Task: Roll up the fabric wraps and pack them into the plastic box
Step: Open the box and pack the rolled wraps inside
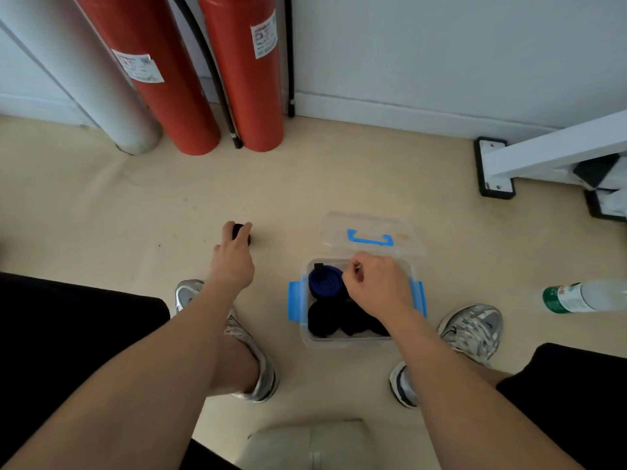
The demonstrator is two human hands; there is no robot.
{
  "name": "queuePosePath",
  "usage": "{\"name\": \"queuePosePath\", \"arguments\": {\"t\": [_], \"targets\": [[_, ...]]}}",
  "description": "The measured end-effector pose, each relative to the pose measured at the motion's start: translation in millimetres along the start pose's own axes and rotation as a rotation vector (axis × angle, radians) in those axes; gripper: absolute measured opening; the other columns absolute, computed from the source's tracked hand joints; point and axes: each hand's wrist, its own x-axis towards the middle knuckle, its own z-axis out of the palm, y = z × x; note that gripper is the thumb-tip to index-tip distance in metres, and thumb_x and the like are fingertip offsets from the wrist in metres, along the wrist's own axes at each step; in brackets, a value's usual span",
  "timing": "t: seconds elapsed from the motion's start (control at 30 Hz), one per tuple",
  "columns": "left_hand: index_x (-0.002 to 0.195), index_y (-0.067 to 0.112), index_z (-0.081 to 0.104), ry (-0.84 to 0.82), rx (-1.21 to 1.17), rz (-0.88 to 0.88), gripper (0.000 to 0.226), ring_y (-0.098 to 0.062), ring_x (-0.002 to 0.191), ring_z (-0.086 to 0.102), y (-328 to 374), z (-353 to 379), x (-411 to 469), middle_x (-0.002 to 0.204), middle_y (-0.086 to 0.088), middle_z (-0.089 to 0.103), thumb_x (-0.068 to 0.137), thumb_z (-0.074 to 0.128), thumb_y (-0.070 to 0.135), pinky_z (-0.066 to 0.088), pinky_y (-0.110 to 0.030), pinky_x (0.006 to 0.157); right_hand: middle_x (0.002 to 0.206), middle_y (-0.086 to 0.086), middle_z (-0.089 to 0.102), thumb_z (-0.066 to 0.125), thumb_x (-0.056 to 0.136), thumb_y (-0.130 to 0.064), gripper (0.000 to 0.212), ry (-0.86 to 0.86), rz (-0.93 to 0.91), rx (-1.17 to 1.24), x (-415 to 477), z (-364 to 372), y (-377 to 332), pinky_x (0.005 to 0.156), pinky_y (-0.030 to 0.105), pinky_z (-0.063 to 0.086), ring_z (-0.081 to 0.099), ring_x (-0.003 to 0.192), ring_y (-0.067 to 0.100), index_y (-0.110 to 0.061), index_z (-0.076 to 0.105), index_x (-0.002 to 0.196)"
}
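A clear plastic box (339, 341) with blue latches stands on the floor between my feet. Inside it lie a rolled blue wrap (325, 283) at the back left and two rolled black wraps (322, 322) in front. Its clear lid (373, 228) with a blue handle lies just behind the box. My right hand (376, 283) hovers over the box's right half with fingers curled beside the blue roll; I cannot see anything in it. My left hand (234, 257) reaches forward on the floor and grips a rolled black wrap (241, 234).
Two red cylinders (251, 96) and a grey pipe (101, 96) stand against the wall at the back left. A white frame foot (495, 167) sits at the back right. A plastic bottle (583, 296) lies right of the box. My silver shoes (475, 329) flank the box.
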Motion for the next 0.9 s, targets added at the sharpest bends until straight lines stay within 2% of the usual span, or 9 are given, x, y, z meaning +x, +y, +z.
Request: {"name": "queuePosePath", "arguments": {"t": [0.13, 0.23, 0.3, 0.4, 0.5, 0.57, 0.73, 0.83, 0.9], "targets": [[0.148, 0.009, 0.052, 0.004, -0.046, -0.021, 0.054, -0.049, 0.104, 0.063, -3.2, 10.6, 5.4, 0.145, -0.019, 0.037, 0.097, 0.063, -0.007, 0.054, -0.051, 0.095, 0.064, -0.007, 0.067, 0.063, 0.095, -0.033, 0.017, -0.02, 0.009, 0.0, 0.7, -3.4, 1.2, 0.051, 0.031, 0.049, 0.061, 0.057, 0.019, -0.027, 0.064, 0.079], [0.14, 0.005, 0.058, 0.023, -0.078, -0.009, 0.044, -0.051, 0.101, 0.064, 5.0, 17.3, 5.3, 0.14, -0.02, 0.042, 0.098, 0.057, -0.007, 0.054, -0.055, 0.092, 0.066, -0.014, 0.068, 0.067, 0.091, -0.036, 0.008, -0.079, 0.018, 0.04, 4.2, -9.4, 0.5, 0.053, 0.017, 0.037, 0.057, 0.059, 0.004, -0.034, 0.067, 0.084], [0.136, 0.003, 0.059, 0.016, -0.079, -0.006, 0.038, -0.051, 0.1, 0.063, 9.5, 20.1, 5.6, 0.14, -0.021, 0.042, 0.099, 0.054, -0.006, 0.054, -0.056, 0.092, 0.068, -0.014, 0.071, 0.068, 0.092, -0.036, 0.006, -0.109, 0.027, 0.057, 6.7, -14.2, 1.2, 0.055, 0.018, 0.042, 0.06, 0.063, 0.005, -0.031, 0.072, 0.09], [0.142, 0.008, 0.057, -0.115, -0.01, 0.008, 0.043, -0.049, 0.113, 0.062, 3.5, 24.3, 4.6, 0.158, -0.019, 0.028, 0.1, 0.056, -0.004, 0.053, -0.051, 0.102, 0.068, -0.012, 0.071, 0.067, 0.093, -0.033, 0.009, -0.154, 0.053, 0.078, 5.7, -22.0, 2.5, 0.067, 0.031, 0.058, 0.066, 0.067, 0.009, -0.029, 0.075, 0.092], [0.154, 0.016, 0.051, -0.232, 0.051, 0.031, 0.061, -0.047, 0.133, 0.056, -9.2, 28.5, 2.1, 0.173, -0.013, 0.002, 0.098, 0.056, -0.008, 0.048, -0.046, 0.114, 0.066, -0.013, 0.068, 0.066, 0.093, -0.03, 0.009, -0.16, 0.071, 0.101, -1.4, -25.8, 7.0, 0.067, 0.032, 0.059, 0.065, 0.066, 0.009, -0.028, 0.074, 0.088], [0.152, 0.015, 0.054, -0.234, 0.014, 0.031, 0.061, -0.045, 0.128, 0.058, -11.4, 29.7, 0.5, 0.164, -0.014, 0.015, 0.096, 0.063, -0.007, 0.047, -0.044, 0.117, 0.069, -0.014, 0.069, 0.066, 0.093, -0.029, 0.01, -0.183, 0.074, 0.116, -5.2, -25.0, 10.8, 0.066, 0.032, 0.059, 0.066, 0.068, 0.008, -0.028, 0.075, 0.089], [0.132, 0.019, 0.062, -0.114, -0.27, 0.054, 0.053, -0.032, 0.106, 0.054, 14.0, 23.4, -19.7, 0.141, -0.011, 0.033, 0.085, 0.083, 0.004, 0.051, -0.04, 0.111, 0.065, -0.011, 0.071, 0.067, 0.091, -0.025, 0.012, -0.227, 0.118, 0.183, -2.7, -27.4, 18.8, 0.07, 0.03, 0.059, 0.068, 0.066, 0.01, -0.025, 0.079, 0.092], [0.124, 0.025, 0.057, 0.008, -0.447, 0.114, 0.047, -0.02, 0.098, 0.055, 50.3, 6.8, -33.5, 0.131, -0.006, 0.039, 0.086, 0.083, 0.017, 0.051, -0.033, 0.098, 0.074, 0.001, 0.08, 0.064, 0.099, -0.023, 0.015, -0.33, 0.332, 0.483, 6.5, -36.4, 13.0, 0.066, 0.036, 0.065, 0.076, 0.06, 0.023, -0.018, 0.078, 0.099], [0.122, 0.03, 0.055, 0.084, -0.475, 0.205, 0.05, -0.008, 0.094, 0.056, 75.5, -4.1, -42.3, 0.126, -0.003, 0.045, 0.082, 0.084, 0.03, 0.048, -0.029, 0.091, 0.086, 0.007, 0.083, 0.062, 0.105, -0.034, 0.027, -0.469, 0.467, 0.703, 10.6, -47.3, 5.8, 0.059, 0.035, 0.062, 0.081, 0.071, 0.033, -0.013, 0.077, 0.112]]}}
